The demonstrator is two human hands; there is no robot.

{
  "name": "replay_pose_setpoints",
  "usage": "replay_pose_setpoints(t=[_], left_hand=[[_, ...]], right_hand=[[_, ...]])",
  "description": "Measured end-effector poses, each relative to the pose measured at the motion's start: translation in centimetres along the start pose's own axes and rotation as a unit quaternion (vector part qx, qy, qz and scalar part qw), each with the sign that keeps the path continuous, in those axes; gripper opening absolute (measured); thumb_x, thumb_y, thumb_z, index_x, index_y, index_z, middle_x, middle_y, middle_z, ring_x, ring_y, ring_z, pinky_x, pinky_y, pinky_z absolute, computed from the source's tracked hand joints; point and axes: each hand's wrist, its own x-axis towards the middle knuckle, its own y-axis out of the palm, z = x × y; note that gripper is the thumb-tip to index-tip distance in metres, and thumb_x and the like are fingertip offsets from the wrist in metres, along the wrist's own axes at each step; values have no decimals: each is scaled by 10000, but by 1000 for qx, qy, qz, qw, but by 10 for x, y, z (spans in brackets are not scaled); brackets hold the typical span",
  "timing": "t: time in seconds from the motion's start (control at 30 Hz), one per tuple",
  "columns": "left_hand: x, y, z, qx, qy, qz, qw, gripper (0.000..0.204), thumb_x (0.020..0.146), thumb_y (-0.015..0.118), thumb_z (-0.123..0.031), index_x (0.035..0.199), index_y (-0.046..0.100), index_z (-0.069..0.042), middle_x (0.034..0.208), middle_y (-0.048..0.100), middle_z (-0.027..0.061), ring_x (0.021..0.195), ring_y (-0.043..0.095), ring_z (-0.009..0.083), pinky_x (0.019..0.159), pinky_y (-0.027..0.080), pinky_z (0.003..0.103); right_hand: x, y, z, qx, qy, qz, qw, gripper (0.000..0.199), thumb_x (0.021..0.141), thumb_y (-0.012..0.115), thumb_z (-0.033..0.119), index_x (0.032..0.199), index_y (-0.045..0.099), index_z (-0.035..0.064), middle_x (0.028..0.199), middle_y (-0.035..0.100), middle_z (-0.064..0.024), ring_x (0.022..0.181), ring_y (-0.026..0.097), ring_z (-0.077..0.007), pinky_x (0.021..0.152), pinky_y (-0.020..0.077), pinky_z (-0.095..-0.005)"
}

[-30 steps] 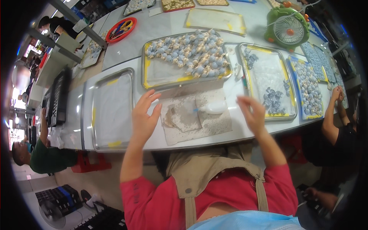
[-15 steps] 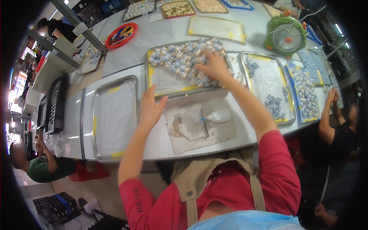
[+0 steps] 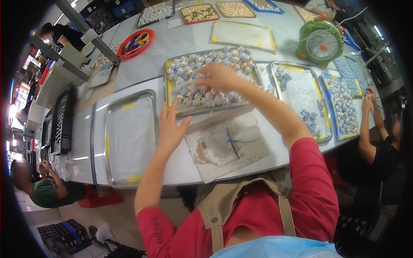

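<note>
Small rounded blue-grey and cream pieces (image 3: 189,71) spread over most of a metal tray (image 3: 167,96) with a pale liner and yellow tape. My right hand (image 3: 220,77) reaches over the tray's middle, its fingers stretched leftward among the pieces; their tips are partly lost in the pile. My left hand (image 3: 173,128) is open beside the tray's near left corner, thumb and fingers apart, with nothing in it. Close to me, a stained grey board (image 3: 206,165) lies on the table, bearing a translucent bottle (image 3: 247,134) with a blue tip.
A lined tray (image 3: 131,142) without pieces lies at left. At right are a tray (image 3: 303,92) with dark blue-grey bits, a blue tray (image 3: 342,105) of similar pieces and a green fan (image 3: 320,43). Farther back sits a red basket (image 3: 137,42) of tools. Co-workers sit on both sides.
My right hand has moved left across the tray. The pieces, earlier heaped toward the far side, now spread over its near part too. My left hand stays by the corner.
</note>
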Motion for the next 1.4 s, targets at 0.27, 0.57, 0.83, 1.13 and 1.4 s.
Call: replay_pose_setpoints(t=[0.27,0.57,0.83,1.13,1.4], left_hand=[[-20,-6,7,-36,-12,-1,999,637,816,605,-329,1321,354,-31,1389,243,274,1287,269,382,1035,256,411],[3,9,16,-112,-100,-13,989,634,811,602,-370,1276,401,12,1316,366,279,1138,456,383,929,382,380],[-21,-13,5,-32,-19,-32,999,549,821,600,-312,1259,436,-24,1312,378,255,1168,412,382,961,343,396],[-118,-22,-1,118,6,-116,986,534,797,634,-232,1263,446,-50,1329,375,210,1211,357,377,986,299,460],[-44,11,-8,20,60,-8,998,320,789,613,-109,1097,552,-46,879,625,167,775,603,326,662,479,372]], right_hand=[[58,-30,-121,-371,-21,-417,830,525,765,527,573,1058,648,155,860,665,-103,873,627,-252,743,493,-339],[30,-8,-101,-47,-13,-59,997,510,700,667,425,1119,590,143,1139,541,-118,911,598,-261,817,471,-358],[-23,-1,-72,-147,-108,-159,970,376,755,626,285,1060,594,68,1132,542,-143,969,562,-299,873,428,-397],[-183,4,-49,36,-163,-72,983,289,777,641,161,1050,599,77,1082,579,-106,944,561,-282,786,459,-350],[-229,22,-47,108,-39,-91,989,374,739,686,148,1092,577,90,1014,575,-100,849,544,-254,685,452,-305]])
